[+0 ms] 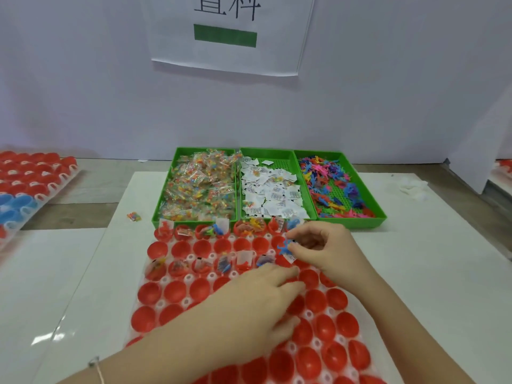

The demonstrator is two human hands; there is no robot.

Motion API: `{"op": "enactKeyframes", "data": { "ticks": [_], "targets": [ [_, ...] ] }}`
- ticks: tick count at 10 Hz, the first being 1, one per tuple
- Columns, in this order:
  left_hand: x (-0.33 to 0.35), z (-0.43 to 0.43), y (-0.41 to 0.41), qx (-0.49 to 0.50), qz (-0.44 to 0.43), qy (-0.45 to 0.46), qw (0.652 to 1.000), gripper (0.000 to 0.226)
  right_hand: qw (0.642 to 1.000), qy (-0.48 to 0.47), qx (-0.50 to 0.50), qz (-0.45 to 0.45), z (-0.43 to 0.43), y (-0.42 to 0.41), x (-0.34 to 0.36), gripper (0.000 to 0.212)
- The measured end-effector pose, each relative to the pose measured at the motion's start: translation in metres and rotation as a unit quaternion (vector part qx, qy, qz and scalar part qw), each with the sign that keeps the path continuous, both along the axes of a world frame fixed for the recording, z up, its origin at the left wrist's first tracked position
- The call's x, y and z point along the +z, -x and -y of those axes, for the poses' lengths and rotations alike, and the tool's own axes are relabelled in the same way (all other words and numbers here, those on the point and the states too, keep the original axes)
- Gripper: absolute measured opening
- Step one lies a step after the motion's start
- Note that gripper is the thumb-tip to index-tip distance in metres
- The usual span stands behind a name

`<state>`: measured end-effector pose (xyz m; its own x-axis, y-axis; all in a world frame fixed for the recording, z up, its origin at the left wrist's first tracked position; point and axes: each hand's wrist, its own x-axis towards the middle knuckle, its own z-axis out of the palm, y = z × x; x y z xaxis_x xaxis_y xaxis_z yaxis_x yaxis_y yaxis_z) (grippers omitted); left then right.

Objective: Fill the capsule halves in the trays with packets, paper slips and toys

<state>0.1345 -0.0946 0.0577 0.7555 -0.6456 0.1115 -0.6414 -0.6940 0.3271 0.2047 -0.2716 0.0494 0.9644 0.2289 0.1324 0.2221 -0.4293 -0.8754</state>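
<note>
Although the row of capsule halves (177,291) along the far edge of the capsule tray (189,277) and most of the third row from that edge already carry packets, slips and toys, the row between them and every row nearer the person stand empty. I judge only a small share of this tray done. Over the right end of that third row, the right hand (329,253) pinches a blue toy (285,246) between thumb and fingertips. A white slip shows just under it, but I cannot tell whether it is held or lying in a half. The left hand (257,303) rests flat on the tray's middle, fingers straight, holding nothing that shows. Against the tray's far edge sit the packet bin (164,189), slip bin (266,154) and toy bin (352,223), side by side, so reaches forward are short but hemmed by their front walls. Left and right of the tray the white mat (110,273) lies open. A stray packet (133,216) lies just off the tray's far left corner, and stacked trays (33,178) sit well apart to its left.
</note>
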Motion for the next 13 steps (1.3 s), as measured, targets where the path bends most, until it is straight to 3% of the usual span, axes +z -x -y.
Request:
{"op": "enactKeyframes", "data": {
  "ticks": [1,3,4,6,7,9,10,11,12,13],
  "targets": [
    [-0.008,0.003,0.008,-0.017,0.066,-0.101,0.993,0.053,0.998,0.060,0.013,0.014,-0.002,0.005,-0.004,0.023],
    [-0.014,0.005,0.011,-0.010,0.117,-0.094,0.989,0.053,0.972,0.212,0.079,0.056,-0.003,0.002,0.012,0.013],
    [-0.014,0.004,0.010,-0.013,0.122,-0.085,0.989,0.053,0.939,0.313,0.129,0.058,-0.008,-0.003,0.024,0.013],
    [-0.013,0.004,0.011,-0.018,0.108,-0.083,0.991,0.052,0.899,0.398,0.181,0.010,-0.022,-0.014,0.031,0.017],
    [-0.012,0.003,0.012,-0.020,0.104,-0.088,0.990,0.054,0.899,0.408,0.161,0.014,-0.027,-0.017,0.032,0.018],
    [-0.009,0.002,0.011,-0.008,0.106,-0.065,0.992,0.052,0.936,0.332,0.107,0.040,-0.015,-0.014,0.021,0.013],
    [0.002,-0.004,0.006,0.014,0.109,-0.006,0.994,0.042,0.961,0.259,0.092,0.027,-0.005,-0.009,0.019,0.009],
    [0.018,-0.026,0.002,0.084,0.100,0.114,0.985,0.035,0.970,0.226,0.086,0.037,0.005,-0.001,0.019,0.020],
    [0.026,-0.061,-0.006,0.187,0.117,0.251,0.942,0.032,0.980,0.182,0.039,0.072,0.009,0.007,0.027,0.027],
    [0.019,-0.108,-0.012,0.343,0.135,0.373,0.851,0.010,0.987,0.009,-0.058,0.152,0.020,0.019,0.063,0.021]
  ]
}}
